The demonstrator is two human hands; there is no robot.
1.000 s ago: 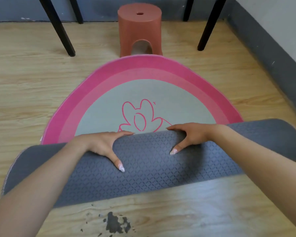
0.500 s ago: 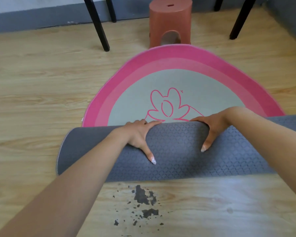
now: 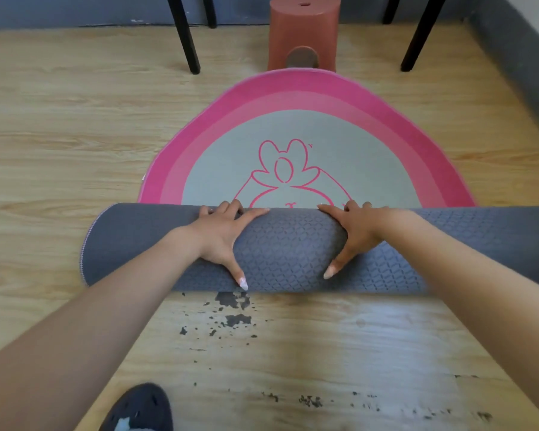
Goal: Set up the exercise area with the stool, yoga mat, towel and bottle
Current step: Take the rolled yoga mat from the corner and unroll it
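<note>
The yoga mat is round, with a pink border (image 3: 262,98) and a grey centre bearing a pink outline drawing. Its far half lies flat on the wood floor. Its near half is wound into a grey textured roll (image 3: 287,247) lying crosswise in front of me. My left hand (image 3: 221,234) and my right hand (image 3: 355,234) both rest on top of the roll, fingers hooked over its far edge and thumbs spread down its near side. A red-brown plastic stool (image 3: 304,29) stands upright just beyond the mat's far edge.
Black furniture legs stand left (image 3: 185,35) and right (image 3: 420,35) of the stool. A grey skirting wall (image 3: 511,57) runs along the right side. Dark worn patches (image 3: 231,306) mark the floor just under the roll. My dark shoe (image 3: 137,409) shows at the bottom.
The roll has come toward me under both hands and now reaches the dark floor patches. More of the pink drawing is uncovered. The view has shifted down.
</note>
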